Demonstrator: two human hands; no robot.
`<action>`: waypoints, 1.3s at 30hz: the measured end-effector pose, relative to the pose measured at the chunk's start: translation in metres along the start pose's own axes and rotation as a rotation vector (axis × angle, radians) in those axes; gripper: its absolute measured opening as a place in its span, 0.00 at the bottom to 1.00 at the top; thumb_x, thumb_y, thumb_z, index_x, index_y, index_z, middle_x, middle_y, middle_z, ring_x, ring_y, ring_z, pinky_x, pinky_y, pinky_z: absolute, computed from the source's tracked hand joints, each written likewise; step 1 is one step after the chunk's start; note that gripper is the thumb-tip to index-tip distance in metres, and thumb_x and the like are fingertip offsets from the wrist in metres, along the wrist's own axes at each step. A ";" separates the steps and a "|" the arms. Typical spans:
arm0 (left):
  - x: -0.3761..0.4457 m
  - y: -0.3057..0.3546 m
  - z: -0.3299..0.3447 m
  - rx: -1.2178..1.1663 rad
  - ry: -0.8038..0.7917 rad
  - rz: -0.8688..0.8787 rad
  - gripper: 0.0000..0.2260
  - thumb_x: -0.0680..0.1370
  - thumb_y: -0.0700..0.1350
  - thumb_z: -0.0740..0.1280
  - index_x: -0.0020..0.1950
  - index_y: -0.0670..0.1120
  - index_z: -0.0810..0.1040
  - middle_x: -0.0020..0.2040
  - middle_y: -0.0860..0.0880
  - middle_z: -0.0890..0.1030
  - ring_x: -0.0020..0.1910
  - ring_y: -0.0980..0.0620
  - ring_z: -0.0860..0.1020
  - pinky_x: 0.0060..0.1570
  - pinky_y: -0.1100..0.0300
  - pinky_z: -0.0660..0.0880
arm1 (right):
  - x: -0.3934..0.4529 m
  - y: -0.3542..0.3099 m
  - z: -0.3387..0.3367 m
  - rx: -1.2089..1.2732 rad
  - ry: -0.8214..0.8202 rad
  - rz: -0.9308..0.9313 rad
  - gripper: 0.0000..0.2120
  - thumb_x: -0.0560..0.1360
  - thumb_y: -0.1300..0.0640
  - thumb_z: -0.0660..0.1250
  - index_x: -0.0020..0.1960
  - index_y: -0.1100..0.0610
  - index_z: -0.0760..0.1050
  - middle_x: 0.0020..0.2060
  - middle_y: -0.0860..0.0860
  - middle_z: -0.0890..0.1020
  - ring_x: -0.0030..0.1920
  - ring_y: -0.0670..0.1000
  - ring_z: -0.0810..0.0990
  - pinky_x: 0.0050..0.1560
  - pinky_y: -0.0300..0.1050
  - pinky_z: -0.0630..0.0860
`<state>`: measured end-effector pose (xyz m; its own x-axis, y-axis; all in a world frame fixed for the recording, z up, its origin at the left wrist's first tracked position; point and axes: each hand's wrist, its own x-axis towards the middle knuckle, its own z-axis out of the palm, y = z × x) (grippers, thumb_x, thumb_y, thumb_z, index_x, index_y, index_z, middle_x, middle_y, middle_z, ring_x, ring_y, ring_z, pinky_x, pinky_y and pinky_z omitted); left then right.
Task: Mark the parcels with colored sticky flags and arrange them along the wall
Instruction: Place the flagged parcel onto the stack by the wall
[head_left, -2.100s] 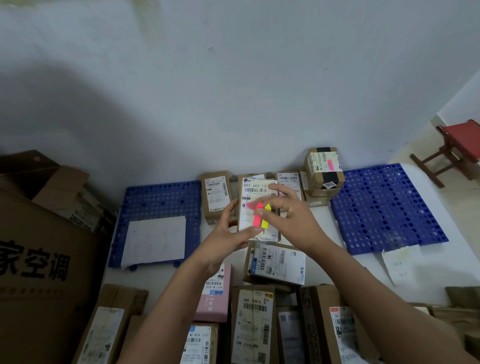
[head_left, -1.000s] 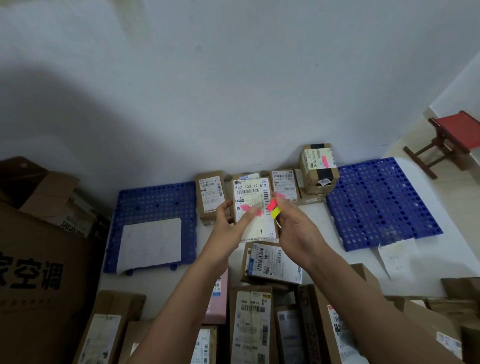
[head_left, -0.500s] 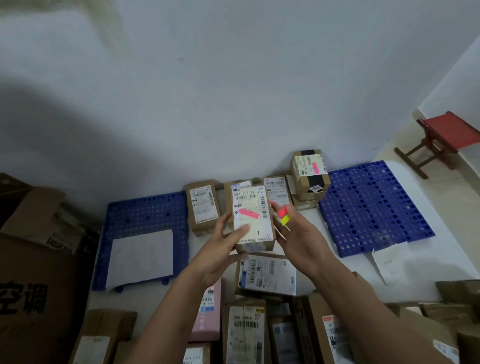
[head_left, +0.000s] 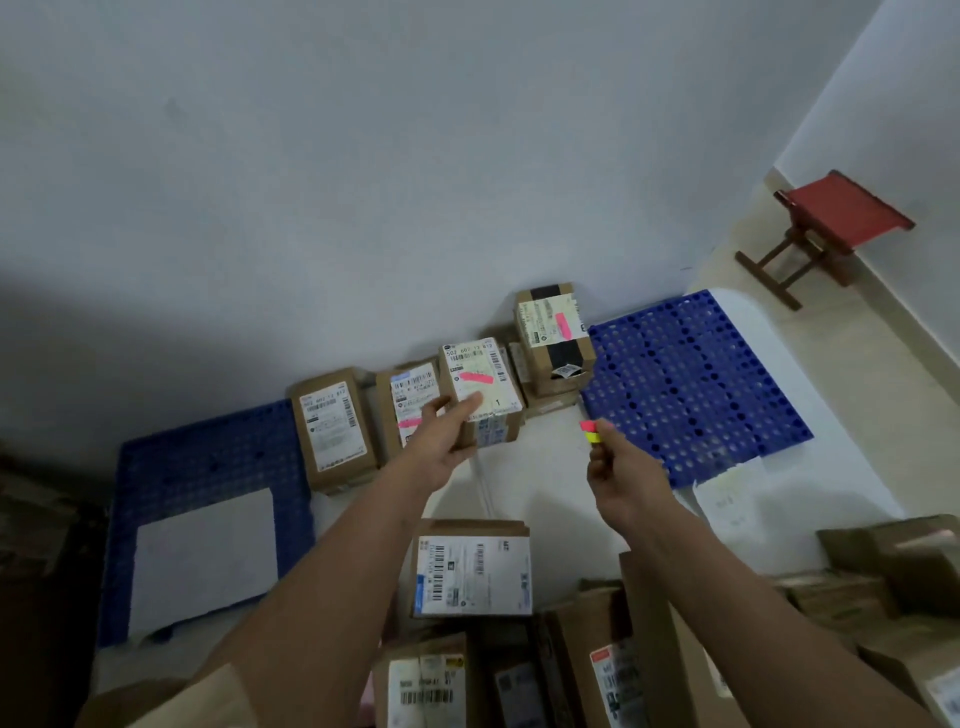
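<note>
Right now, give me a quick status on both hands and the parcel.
Left hand grips flagged parcel, near the wall row. Right hand pinches sticky flags, clear of parcels. Taped parcel close on its right.

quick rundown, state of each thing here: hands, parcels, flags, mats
left hand: grips the held parcel
held parcel: pink flag on its label, by the wall row
right hand: pinches the sticky flags
sticky flags: pink and yellow, unused
taped parcel: flagged pink, stacked on another box
leftmost wall parcel: no flag visible
front parcel: lying flat, unflagged
right blue mat: bare
</note>
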<state>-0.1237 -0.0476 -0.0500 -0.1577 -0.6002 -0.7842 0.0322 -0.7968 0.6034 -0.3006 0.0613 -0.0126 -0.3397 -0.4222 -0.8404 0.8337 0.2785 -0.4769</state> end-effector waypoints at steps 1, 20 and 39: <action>0.006 0.001 0.005 -0.001 0.002 0.006 0.26 0.76 0.47 0.73 0.69 0.49 0.65 0.57 0.48 0.80 0.53 0.50 0.79 0.62 0.47 0.76 | 0.003 -0.001 0.000 -0.025 -0.019 0.012 0.05 0.77 0.61 0.70 0.49 0.62 0.78 0.35 0.52 0.75 0.33 0.44 0.72 0.26 0.31 0.71; 0.023 -0.016 -0.101 0.258 0.711 0.335 0.11 0.80 0.45 0.67 0.61 0.52 0.74 0.59 0.47 0.75 0.57 0.46 0.78 0.56 0.50 0.78 | -0.002 0.031 0.043 -0.100 -0.182 0.174 0.07 0.75 0.70 0.68 0.53 0.68 0.76 0.48 0.60 0.79 0.46 0.54 0.81 0.38 0.41 0.83; 0.061 -0.023 -0.153 0.777 0.528 0.095 0.48 0.70 0.54 0.75 0.78 0.63 0.44 0.78 0.40 0.43 0.73 0.32 0.57 0.71 0.36 0.61 | -0.005 0.098 0.081 -0.278 -0.236 0.232 0.09 0.80 0.64 0.63 0.56 0.68 0.77 0.46 0.61 0.85 0.47 0.55 0.85 0.45 0.44 0.83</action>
<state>0.0165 -0.0768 -0.1342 0.2851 -0.7657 -0.5766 -0.6753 -0.5874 0.4461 -0.1818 0.0208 -0.0337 -0.0209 -0.4978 -0.8671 0.7162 0.5976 -0.3604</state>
